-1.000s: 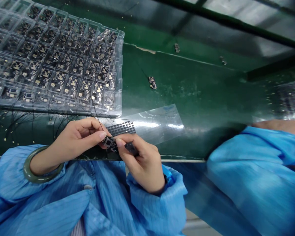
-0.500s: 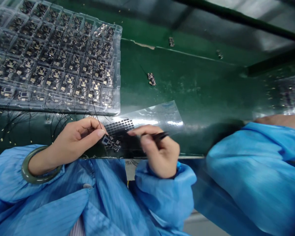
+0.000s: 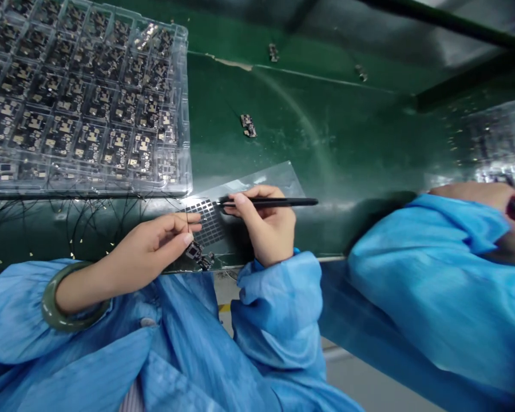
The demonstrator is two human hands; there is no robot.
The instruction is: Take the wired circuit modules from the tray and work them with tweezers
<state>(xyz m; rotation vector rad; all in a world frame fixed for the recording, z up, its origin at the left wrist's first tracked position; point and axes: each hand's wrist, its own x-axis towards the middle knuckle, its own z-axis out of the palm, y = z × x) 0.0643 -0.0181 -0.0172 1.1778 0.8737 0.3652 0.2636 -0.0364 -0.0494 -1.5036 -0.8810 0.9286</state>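
Observation:
My left hand (image 3: 154,246) pinches a small black circuit board (image 3: 199,256) by one end, close to the table's front edge. A thin dark wire rises from that board past my fingers. In my right hand (image 3: 268,223) are slim black tweezers (image 3: 283,202), held like a pen, with their tips over the sheet of small black squares (image 3: 208,223). That sheet lies partly under my left fingertips. Its clear film (image 3: 278,174) stretches away behind my right hand.
A clear compartment tray (image 3: 184,114) full of circuit boards stands at the left, with loose wires (image 3: 86,217) along its front. One board (image 3: 248,126) lies mid-table; two small parts (image 3: 273,52) lie farther back. A co-worker's blue sleeve (image 3: 429,246) is at the right.
My right hand has moved up to the sheet, and the tweezers have swung level with their tips at the squares. The left hand still holds the board. The whole view has shifted slightly.

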